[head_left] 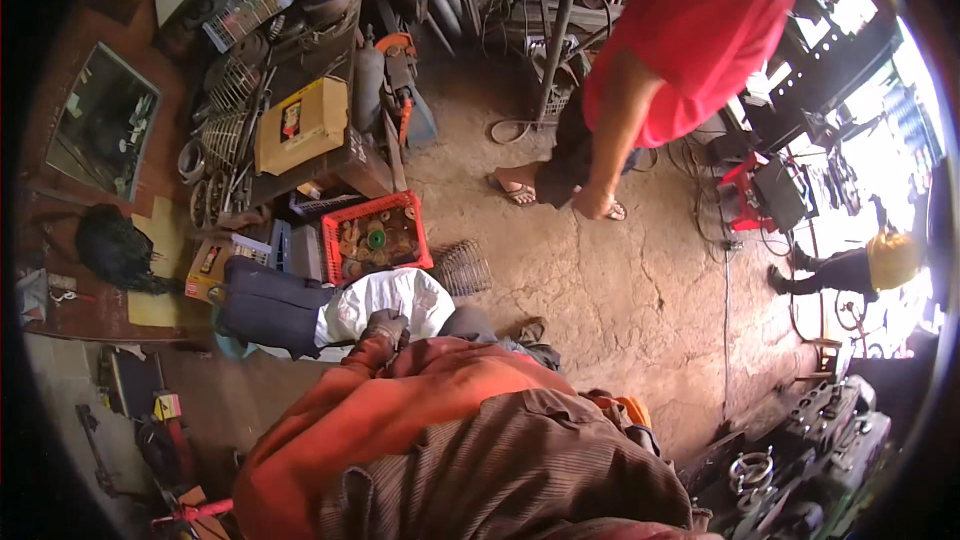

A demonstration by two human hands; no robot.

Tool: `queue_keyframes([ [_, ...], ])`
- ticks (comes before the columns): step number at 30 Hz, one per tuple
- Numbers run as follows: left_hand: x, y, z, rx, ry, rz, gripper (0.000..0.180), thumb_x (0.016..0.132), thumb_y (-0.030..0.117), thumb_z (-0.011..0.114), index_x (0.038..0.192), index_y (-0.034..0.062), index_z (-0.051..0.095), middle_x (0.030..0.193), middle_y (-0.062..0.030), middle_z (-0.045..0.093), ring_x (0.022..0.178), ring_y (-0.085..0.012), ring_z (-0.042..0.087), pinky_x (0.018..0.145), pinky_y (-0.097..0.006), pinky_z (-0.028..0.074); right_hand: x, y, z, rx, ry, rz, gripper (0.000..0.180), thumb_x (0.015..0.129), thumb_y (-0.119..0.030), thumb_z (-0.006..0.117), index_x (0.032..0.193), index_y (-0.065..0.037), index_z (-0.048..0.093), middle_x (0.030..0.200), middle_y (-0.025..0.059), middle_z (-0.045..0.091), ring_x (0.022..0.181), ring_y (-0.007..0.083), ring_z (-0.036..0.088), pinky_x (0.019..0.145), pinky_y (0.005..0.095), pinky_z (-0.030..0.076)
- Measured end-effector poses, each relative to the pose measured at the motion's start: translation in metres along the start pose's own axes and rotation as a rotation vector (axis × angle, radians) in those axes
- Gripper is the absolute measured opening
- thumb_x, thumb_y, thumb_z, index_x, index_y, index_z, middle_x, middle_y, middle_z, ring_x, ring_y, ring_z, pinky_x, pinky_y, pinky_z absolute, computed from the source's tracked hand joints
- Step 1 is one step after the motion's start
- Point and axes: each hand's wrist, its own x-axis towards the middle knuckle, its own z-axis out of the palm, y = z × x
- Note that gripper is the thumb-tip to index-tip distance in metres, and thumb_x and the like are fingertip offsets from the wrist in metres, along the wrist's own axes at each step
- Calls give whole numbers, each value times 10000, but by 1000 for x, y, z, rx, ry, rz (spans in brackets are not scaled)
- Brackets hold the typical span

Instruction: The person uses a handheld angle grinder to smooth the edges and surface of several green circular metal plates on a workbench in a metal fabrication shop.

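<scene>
My left hand (387, 325), at the end of an orange sleeve (330, 395), is low in the view, left of the middle. It lies against a crumpled white sack (405, 292). Its fingers look curled together, and whatever they may hold is too small and shaded to make out. Beside the sack, on its left, is a dark padded piece (270, 305). Just beyond stands a red plastic crate (425, 240) with round metal parts and a green ring inside. My right hand does not show; brown striped cloth and the orange clothing fill the lower middle.
A workbench (360, 165) at the left carries a cardboard box (300, 125) and metal parts. Ahead, a person in a red shirt (700, 30) stands on the concrete floor (590, 300). Another person in yellow (893, 260) is far right. Cables (727, 340) cross the floor; machinery (820, 430) stands lower right.
</scene>
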Motion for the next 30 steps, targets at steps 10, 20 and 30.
queue_keyframes([
  [10, 72, 218, 39, -101, 21, -181, 234, 991, 234, 594, 1056, 48, 720, 825, -98, 715, 672, -235, 683, 531, -409, 550, 109, -259, -173, -384, 443, -1047, 149, 900, -199, 634, 847, -62, 659, 825, 110, 707, 768, 294, 684, 694, 418, 538],
  [20, 263, 595, 32, -323, -86, 538, 154, 1006, 193, 672, 946, 53, 657, 723, -7, 638, 578, -106, 583, 508, -300, 469, 84, -455, -294, 573, 62, -557, 261, 1035, -275, 640, 991, -25, 704, 860, 95, 710, 794, 197, 654, 731, 365, 514],
  [30, 311, 824, 118, -52, -239, 1020, 246, 1001, 261, 691, 1133, 55, 718, 894, -63, 716, 799, -169, 691, 674, -362, 549, 281, -499, -426, 506, 125, -634, 190, 994, -200, 691, 1005, -12, 711, 777, 62, 692, 734, 139, 664, 651, 300, 525],
])
